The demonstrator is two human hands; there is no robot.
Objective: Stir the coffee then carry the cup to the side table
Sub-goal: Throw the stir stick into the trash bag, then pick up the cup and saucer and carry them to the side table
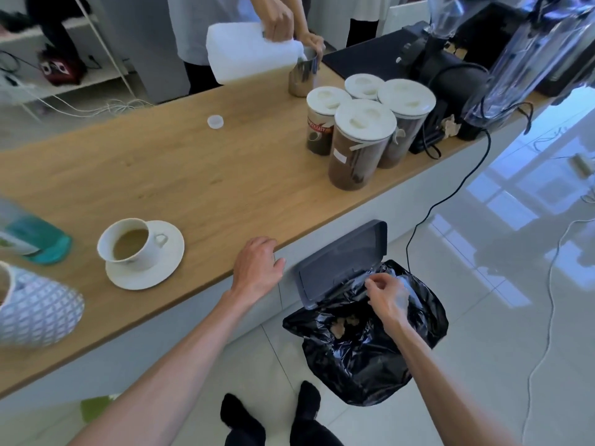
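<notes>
Right hand (384, 296) pinches something clear over the bin (363, 349), left hand (257, 267) rests flat and loose on the counter (209, 175), so a blind grab could slop the full cup (128, 244).

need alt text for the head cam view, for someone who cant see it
A white cup of milky coffee sits on a saucer on a wooden counter. The left hand rests on the counter edge; the right hand reaches into an open bin.

Glossy pale tiled floor (502, 333) with window reflections, white shelving (64, 49) beyond long wooden counter (199, 175).
</notes>
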